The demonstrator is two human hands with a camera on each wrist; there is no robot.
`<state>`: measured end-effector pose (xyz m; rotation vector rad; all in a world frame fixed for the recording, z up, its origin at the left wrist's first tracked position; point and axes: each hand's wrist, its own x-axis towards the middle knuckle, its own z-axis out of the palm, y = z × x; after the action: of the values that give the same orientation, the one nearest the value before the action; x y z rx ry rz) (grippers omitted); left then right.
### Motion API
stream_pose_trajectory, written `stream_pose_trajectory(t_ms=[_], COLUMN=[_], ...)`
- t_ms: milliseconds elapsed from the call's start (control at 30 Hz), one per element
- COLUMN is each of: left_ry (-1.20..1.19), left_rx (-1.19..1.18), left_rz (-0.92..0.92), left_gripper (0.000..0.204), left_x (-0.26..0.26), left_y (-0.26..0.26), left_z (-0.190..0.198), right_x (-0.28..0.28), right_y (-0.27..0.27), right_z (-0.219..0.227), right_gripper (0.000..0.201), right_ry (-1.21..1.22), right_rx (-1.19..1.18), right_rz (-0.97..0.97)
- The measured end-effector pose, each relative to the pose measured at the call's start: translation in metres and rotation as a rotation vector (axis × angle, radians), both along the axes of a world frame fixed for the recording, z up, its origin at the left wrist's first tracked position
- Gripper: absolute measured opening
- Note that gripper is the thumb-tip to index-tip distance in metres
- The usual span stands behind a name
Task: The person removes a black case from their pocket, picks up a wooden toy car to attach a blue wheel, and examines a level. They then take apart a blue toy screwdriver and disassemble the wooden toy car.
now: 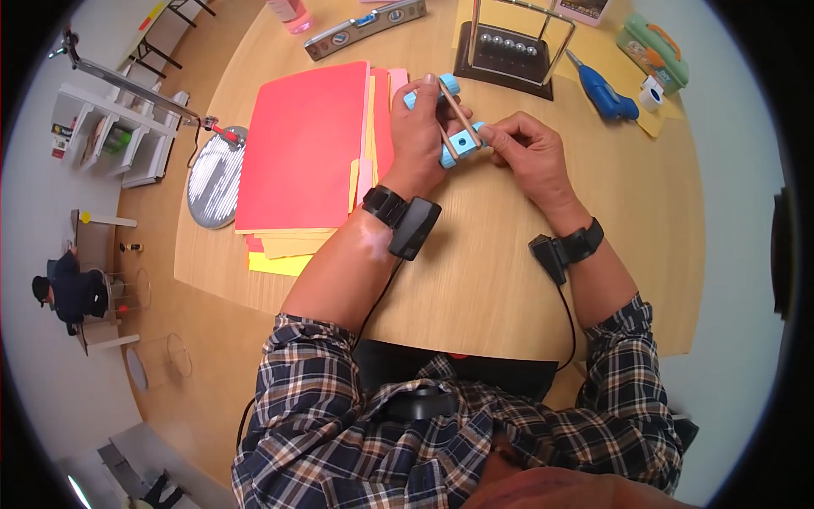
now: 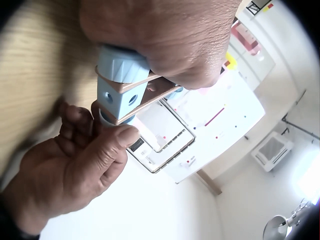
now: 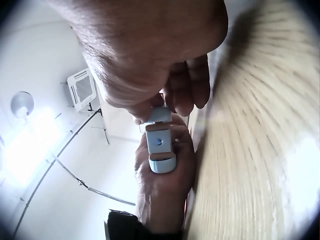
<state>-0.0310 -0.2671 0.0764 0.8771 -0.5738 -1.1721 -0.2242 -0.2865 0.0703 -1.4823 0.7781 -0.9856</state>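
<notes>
A small assembly of light blue blocks and round end pieces (image 1: 462, 144), joined by two thin wooden strips (image 1: 456, 109), is held above the table. The left hand (image 1: 417, 127) grips it around its far part, thumb over a strip. With thumb and fingers, the right hand (image 1: 532, 157) pinches the round blue piece at the near end. In the left wrist view, the blue block (image 2: 120, 100) shows two holes, with the right hand (image 2: 75, 165) at its end. The right wrist view shows the holed block (image 3: 159, 141) between strip ends, the left hand (image 3: 172, 185) behind.
Red and yellow folders (image 1: 305, 144) lie left of the hands. Beyond are a level (image 1: 365, 28), a ball cradle (image 1: 509, 64), a blue glue gun (image 1: 606, 92), a green case (image 1: 651, 53) and a pink bottle (image 1: 291, 15). A round grey disc (image 1: 216, 182) sits at the left edge.
</notes>
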Motion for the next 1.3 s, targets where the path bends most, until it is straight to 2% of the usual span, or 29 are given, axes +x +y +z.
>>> stream_pose_trajectory(t_ms=[333, 500, 600, 733, 900, 1233, 1300], left_ry=[0.049, 0.067, 0.096, 0.095, 0.11, 0.047, -0.064], left_rx=[0.038, 0.023, 0.047, 0.053, 0.044, 0.012, -0.011], left_rz=[-0.025, -0.017, 0.011, 0.004, -0.005, 0.02, 0.011], left_gripper=[0.044, 0.044, 0.044, 0.043, 0.042, 0.035, 0.043], left_x=[0.004, 0.002, 0.001, 0.001, 0.0, -0.006, -0.005], left_y=[-0.003, -0.005, -0.005, -0.005, -0.007, -0.003, -0.003], left_z=[-0.001, -0.002, -0.002, -0.001, -0.001, 0.006, 0.005], right_x=[-0.002, 0.0, -0.003, -0.004, -0.003, -0.004, -0.005], right_y=[0.001, 0.003, -0.001, -0.004, -0.005, -0.008, -0.01], right_z=[0.004, 0.007, 0.001, -0.003, -0.005, -0.003, -0.003], right_gripper=[0.025, 0.032, 0.033, 0.03, 0.025, 0.018, 0.02], right_ry=[-0.084, -0.175, -0.124, -0.138, -0.205, -0.096, -0.023], right_rx=[0.002, -0.05, -0.061, -0.073, 0.039, 0.115, 0.092], right_rz=[-0.016, 0.113, 0.106, 0.104, 0.087, 0.063, 0.049])
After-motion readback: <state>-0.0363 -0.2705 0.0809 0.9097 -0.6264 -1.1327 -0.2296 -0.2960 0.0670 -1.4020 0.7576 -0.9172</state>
